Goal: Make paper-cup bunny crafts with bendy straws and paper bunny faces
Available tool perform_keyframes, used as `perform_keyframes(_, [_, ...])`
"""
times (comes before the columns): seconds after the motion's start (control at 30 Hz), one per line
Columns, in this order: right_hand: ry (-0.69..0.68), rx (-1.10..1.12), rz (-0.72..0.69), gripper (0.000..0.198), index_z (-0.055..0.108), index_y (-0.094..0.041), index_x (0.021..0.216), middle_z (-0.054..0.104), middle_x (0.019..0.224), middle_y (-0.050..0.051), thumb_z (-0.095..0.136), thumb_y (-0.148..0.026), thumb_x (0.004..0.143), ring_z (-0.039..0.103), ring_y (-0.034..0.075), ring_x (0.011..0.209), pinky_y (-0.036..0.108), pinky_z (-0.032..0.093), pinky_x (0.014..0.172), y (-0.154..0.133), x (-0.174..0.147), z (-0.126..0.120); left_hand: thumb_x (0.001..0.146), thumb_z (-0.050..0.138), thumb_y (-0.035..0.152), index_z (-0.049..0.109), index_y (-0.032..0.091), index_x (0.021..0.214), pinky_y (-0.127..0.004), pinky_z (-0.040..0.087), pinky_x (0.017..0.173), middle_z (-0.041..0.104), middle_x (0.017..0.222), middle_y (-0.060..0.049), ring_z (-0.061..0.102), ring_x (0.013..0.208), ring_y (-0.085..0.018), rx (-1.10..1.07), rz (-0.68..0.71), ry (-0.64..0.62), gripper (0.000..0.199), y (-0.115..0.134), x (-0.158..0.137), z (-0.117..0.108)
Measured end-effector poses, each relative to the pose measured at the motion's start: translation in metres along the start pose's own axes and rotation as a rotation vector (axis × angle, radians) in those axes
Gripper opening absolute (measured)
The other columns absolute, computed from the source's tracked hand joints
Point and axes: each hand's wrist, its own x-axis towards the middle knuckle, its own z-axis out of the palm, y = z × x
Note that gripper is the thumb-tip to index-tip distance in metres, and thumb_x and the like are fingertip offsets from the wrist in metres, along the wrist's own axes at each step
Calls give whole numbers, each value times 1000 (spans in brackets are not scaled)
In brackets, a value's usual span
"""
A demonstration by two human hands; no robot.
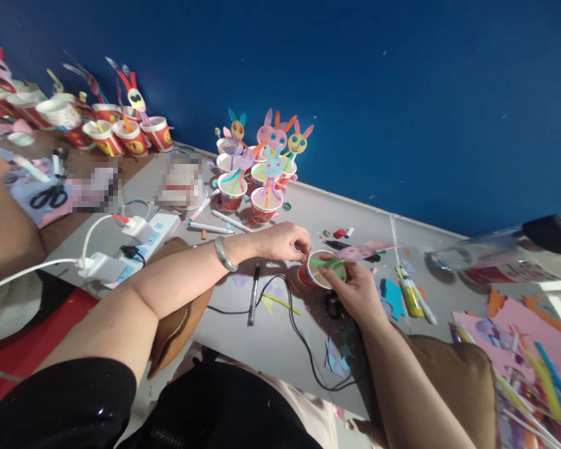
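Observation:
A red-and-white paper cup sits tilted between my hands. Green strips cross its opening, and a pink paper figure sticks out to the right. My left hand, a bangle on its wrist, is closed with curled fingertips at the cup's left rim; what they pinch is hidden. My right hand grips the cup's right side, its thumb over the opening by the green strips. Below my left hand lies a black pen, beside a black cable.
Finished cups with paper animal faces stand by the blue wall. More cups are at far left, near another person's arm. A power strip lies left; a glue bottle, clear bottle and pink paper lie right.

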Motion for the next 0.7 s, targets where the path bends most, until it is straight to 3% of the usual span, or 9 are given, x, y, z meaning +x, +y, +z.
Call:
perform_keyframes(0.23, [63,44,-39,46,63,-23,105,74,104,10,79,-55,77,71,28,98,42,57,85,12,-1,0,82,72,15,76,14,79,-27,48,78,73,90,-7,66,81,-13,-22,6,14,5,-3,0,0])
perform_keyframes(0.4, [54,104,-68,64,52,-25,113,67,118,12,87,-52,66,68,29,106,38,59,78,7,-5,-3,81,71,11,76,14,81,-28,49,80,74,93,-8,68,86,-15,-19,-7,22,6,-4,-1,-1])
perform_keyframes(0.5, [16,72,-46,69,50,-26,116,66,118,12,89,-50,64,67,29,107,36,60,74,3,-7,-6,81,71,10,76,14,80,-27,49,81,74,91,-7,69,87,-15,-20,-11,25,6,-5,-1,-1])
perform_keyframes(0.7, [10,-55,-65,69,52,-25,117,67,117,9,89,-51,64,67,28,109,38,58,83,1,-12,-8,80,72,11,75,15,78,-28,51,85,75,90,-7,69,88,-15,7,-11,41,5,-8,0,1])
